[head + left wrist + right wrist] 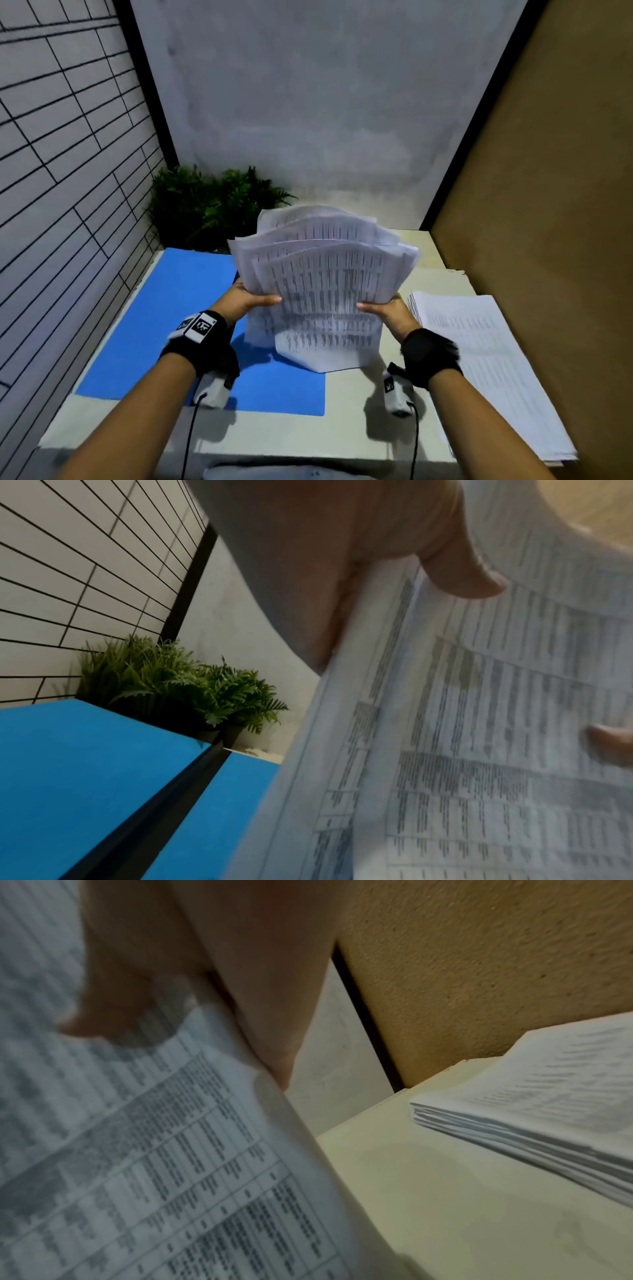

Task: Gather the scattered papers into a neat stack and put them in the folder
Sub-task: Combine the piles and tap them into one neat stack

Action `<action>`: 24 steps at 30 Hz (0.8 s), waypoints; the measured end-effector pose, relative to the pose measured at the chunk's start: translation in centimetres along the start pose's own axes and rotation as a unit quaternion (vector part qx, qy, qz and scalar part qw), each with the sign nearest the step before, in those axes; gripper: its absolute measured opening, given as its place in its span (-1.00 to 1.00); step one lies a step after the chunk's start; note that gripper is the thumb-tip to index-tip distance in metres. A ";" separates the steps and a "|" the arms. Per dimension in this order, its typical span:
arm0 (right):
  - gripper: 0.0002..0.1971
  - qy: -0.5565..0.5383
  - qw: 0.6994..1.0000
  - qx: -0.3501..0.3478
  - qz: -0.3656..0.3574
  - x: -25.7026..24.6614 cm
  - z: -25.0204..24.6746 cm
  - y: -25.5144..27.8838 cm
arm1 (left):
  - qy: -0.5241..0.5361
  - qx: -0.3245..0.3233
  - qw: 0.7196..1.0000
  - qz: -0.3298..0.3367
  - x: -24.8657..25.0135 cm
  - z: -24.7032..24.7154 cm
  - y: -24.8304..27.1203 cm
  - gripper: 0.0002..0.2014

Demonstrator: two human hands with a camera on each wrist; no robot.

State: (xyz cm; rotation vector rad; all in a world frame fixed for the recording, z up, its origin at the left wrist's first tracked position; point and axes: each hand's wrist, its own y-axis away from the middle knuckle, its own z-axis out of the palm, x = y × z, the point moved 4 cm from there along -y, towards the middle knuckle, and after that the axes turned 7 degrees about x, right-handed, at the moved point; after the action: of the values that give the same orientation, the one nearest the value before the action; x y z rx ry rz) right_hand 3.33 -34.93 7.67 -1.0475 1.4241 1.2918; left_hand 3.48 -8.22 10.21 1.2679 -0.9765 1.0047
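Observation:
A loose bundle of printed papers (322,284) stands upright above the desk, its sheets fanned out unevenly at the top. My left hand (251,299) grips its left edge, thumb across the front sheet. My right hand (385,308) grips the right edge the same way. The bundle's lower corner rests near the edge of the open blue folder (164,318), which lies flat on the left half of the desk. The left wrist view shows my thumb (462,574) on the papers (479,723) and the folder (85,777) with its black spine. Blurred papers (154,1150) fill the right wrist view.
A second, flat stack of printed sheets (486,370) lies along the desk's right side, also seen as a stack (548,1110) beside the brown partition (479,961). Green potted plants (209,202) stand in the back left corner. A tiled wall runs along the left.

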 end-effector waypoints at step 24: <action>-0.69 -0.016 0.998 0.030 -0.060 -0.7 1.7 -0.3 | -0.011 0.067 0.995 0.067 0.6 -0.5 -0.2 -0.62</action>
State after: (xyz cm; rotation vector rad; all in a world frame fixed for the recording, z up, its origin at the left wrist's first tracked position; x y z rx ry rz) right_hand 3.89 -33.22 8.22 -1.0531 1.3465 1.1677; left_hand 3.80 -7.68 10.70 1.3389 -1.0358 1.1796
